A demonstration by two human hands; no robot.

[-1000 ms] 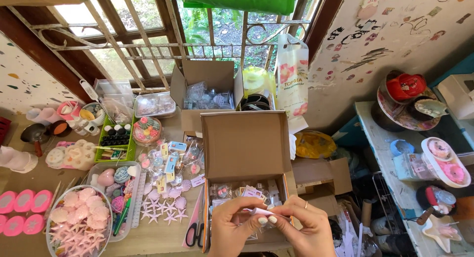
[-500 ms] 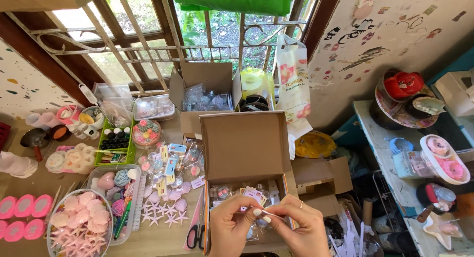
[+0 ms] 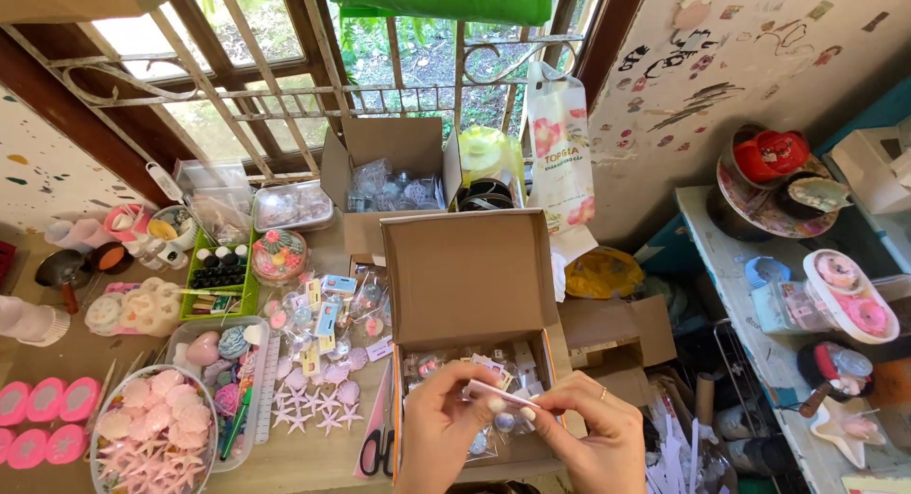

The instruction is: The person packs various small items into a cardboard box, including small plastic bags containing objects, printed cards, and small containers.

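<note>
Both my hands meet at the bottom middle of the view, over an open brown cardboard box (image 3: 472, 276) with its lid flap standing up. My left hand (image 3: 438, 435) and my right hand (image 3: 586, 437) together pinch a small clear packet with a pink-and-white strip (image 3: 500, 396), fingertips touching it from both sides. A ring sits on my right hand. Several similar little packets (image 3: 432, 364) lie inside the box under the hands.
Black-handled scissors (image 3: 378, 444) lie left of the box. Further left sit a bowl of pink shell shapes (image 3: 157, 435), star charms (image 3: 308, 413) and small packets. Another open box (image 3: 391, 181) stands by the window. A shelf with trinkets (image 3: 807, 285) is at right.
The camera view has shifted slightly down and left. My hands have kept hold of the small packet over the box, fingers shifting a little along it.
</note>
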